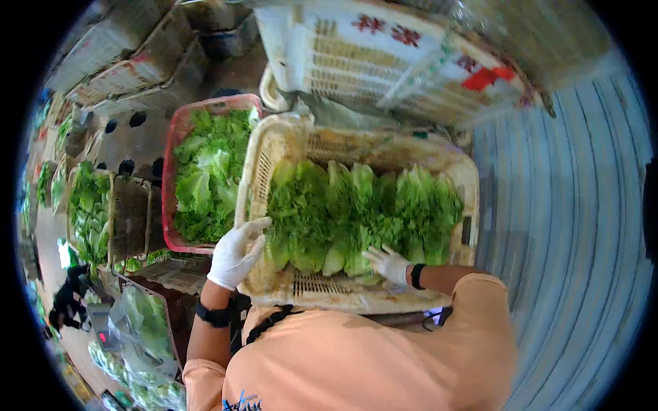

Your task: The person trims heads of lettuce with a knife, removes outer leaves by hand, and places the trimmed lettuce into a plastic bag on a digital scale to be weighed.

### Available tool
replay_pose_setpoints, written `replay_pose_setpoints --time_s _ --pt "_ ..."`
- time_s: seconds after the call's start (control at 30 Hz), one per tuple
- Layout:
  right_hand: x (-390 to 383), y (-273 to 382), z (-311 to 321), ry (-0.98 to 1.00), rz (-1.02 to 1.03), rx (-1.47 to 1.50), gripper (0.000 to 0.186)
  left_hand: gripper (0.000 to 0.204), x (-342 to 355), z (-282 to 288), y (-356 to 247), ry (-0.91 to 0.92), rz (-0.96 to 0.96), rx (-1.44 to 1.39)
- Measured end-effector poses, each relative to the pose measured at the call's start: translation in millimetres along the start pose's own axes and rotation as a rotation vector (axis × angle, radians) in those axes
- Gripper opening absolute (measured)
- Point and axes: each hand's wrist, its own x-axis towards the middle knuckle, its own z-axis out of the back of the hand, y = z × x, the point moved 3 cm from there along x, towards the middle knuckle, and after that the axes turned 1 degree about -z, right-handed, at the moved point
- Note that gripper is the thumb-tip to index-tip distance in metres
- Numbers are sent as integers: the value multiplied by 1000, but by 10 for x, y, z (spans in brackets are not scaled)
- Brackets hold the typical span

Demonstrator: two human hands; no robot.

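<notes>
In front of me is a large cream plastic crate [356,296], with rows of green leafy lettuce [356,219] packed inside. My right hand [388,265], in a white glove, rests on the near side of the lettuce with its fingers spread. At the crate's left rim is my left hand [236,255], also gloved in white. Its fingers reach out over the rim toward the leaves, apart and with nothing seen in them. Whether it touches the rim I cannot tell.
A pink-red crate [170,157] full of lettuce stands to the left. Beyond it is a beige crate [130,212] beside more greens. A tall white crate [349,61] rises at the back. Stacked crates [130,75] stand far left; a ribbed bluish wall [569,226] is on the right.
</notes>
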Motion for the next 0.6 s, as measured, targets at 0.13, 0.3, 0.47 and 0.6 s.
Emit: replay_pose_setpoints --time_s 0.13,0.3,0.47,0.6 --pt "202 -55 -46 -24 89 -105 29 26 -440 264 386 -149 272 -107" --pt "288 -236 60 7 181 -127 48 25 -637 337 478 -201 246 -123" --pt "527 -754 618 40 -95 273 78 27 -526 158 505 -195 238 -160" --pt "621 -1185 568 -219 -224 1324 61 41 -256 -122 449 -36 171 -271"
